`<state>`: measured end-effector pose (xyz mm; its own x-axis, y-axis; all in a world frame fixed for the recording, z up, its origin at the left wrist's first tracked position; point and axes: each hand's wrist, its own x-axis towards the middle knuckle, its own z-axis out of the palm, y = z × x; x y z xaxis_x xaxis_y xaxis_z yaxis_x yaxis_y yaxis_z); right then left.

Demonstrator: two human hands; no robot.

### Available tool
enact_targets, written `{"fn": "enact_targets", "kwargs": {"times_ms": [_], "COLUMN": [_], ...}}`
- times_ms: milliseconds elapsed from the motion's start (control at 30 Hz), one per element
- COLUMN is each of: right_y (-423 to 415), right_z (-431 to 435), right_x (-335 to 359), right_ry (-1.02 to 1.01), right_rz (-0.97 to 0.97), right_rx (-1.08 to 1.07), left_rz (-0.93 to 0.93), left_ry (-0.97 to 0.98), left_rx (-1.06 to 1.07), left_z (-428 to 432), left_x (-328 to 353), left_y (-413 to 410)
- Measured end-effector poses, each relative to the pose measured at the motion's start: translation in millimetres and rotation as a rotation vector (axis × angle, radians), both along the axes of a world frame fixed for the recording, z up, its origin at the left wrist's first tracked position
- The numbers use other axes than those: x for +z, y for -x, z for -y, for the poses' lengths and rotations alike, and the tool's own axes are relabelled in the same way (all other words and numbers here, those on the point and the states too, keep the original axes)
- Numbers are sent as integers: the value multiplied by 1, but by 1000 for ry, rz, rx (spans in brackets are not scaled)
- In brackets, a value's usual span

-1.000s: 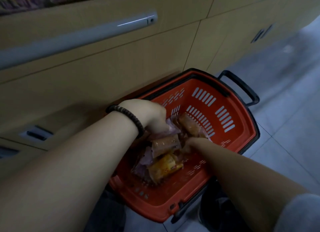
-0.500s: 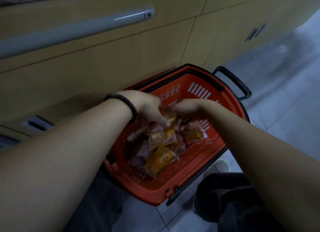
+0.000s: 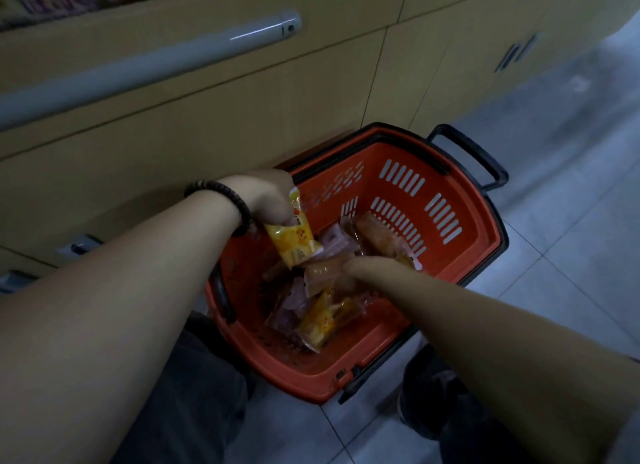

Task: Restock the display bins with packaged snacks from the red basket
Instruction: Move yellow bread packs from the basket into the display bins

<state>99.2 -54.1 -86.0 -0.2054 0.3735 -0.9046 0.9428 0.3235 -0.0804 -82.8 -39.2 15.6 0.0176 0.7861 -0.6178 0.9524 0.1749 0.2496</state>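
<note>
From my remote seat I see the basket (image 3: 349, 370) on the floor (image 3: 571, 228), its far edge against the cabinet (image 3: 207, 117), below the rail (image 3: 138, 65). The left hand (image 3: 268, 196), a bracelet (image 3: 221, 195) on its wrist, is above the basket's far left corner. Its fingers are curled round the top of a yellow packet (image 3: 294, 236), which hangs tilted over the pile. The right hand (image 3: 362, 273) reaches down into the packets (image 3: 318, 321) in the middle of the basket and touches a brown one. Its fingers are hidden, so I cannot tell whether it grips. The hands are apart.
</note>
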Motion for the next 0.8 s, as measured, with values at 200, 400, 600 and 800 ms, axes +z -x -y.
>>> {"fn": "enact_targets", "kwargs": {"times_ms": [200, 400, 600, 800], "right_y": [-6, -4, -18, -58], "right_z": [6, -3, -22, -46], "right_x": [-62, -66, 17, 109], "right_ry": [-59, 43, -102, -74], "right_rz": [-1, 105, -323, -729], "right_rx": [-192, -306, -312, -641], "left_rz": [186, 203, 172, 196], "left_ry": [-55, -108, -161, -204], "left_rx": [150, 180, 201, 293], "left_z": [-2, -4, -7, -2], "left_x": [-2, -2, 8, 22], "left_y": [4, 8, 12, 21]}}
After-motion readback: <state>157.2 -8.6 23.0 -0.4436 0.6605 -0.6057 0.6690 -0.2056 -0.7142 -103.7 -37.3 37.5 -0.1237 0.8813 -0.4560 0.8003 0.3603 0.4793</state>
